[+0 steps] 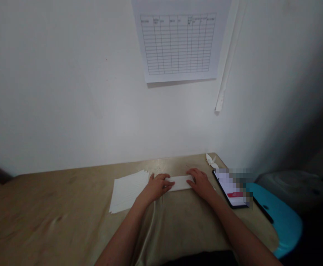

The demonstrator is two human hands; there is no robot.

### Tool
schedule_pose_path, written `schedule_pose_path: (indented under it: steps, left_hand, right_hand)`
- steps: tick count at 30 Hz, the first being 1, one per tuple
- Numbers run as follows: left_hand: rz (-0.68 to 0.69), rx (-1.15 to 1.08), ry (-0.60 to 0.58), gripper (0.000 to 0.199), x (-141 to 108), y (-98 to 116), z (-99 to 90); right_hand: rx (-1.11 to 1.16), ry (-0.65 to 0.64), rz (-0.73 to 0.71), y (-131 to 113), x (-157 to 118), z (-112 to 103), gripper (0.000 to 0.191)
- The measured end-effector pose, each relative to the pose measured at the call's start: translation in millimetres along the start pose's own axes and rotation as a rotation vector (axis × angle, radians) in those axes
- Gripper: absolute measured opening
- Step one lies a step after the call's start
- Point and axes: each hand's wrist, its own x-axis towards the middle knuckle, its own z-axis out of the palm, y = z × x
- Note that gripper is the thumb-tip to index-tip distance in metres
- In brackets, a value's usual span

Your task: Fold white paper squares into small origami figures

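Observation:
A white sheet of paper (pixel 180 183), folded into a narrow strip, lies flat on the covered table between my hands. My left hand (pixel 159 186) holds its left end, with curled fingers and thumb on the paper. At the other end, my right hand (pixel 200 183) grips the strip in the same way, its fingers bent over the edge. Just left of my left hand is a fanned stack of lined paper sheets (pixel 126 192), partly covered by my forearm.
A smartphone (pixel 230 188) with a lit screen lies right of my right hand, near a crumpled white scrap (pixel 211 161). A black pen-like stick (pixel 263 209) and a blue stool (pixel 286 218) are farther right. The brown tablecloth (pixel 67 218) is wrinkled. A printed chart (pixel 180 44) hangs on the wall.

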Motion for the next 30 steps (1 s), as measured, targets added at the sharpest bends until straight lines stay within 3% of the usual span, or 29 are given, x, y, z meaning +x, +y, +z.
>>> schedule_pose_path:
  steps: [4, 15, 30]
  left_hand:
    - [0.008, -0.011, 0.005, 0.034, -1.0, 1.2, -1.3]
    - [0.029, 0.015, 0.002, 0.035, -2.1, 8.4, -5.7]
    - [0.023, 0.007, 0.019, 0.033, -0.1, 6.0, -4.2]
  right_hand:
    - [0.005, -0.046, -0.055, 0.8, -1.0, -1.5, 0.020]
    - [0.018, -0.112, -0.104, -0.3, -4.3, -14.3, 0.022]
    - [0.005, -0.102, -0.100, -0.6, -5.9, -8.3, 0.024]
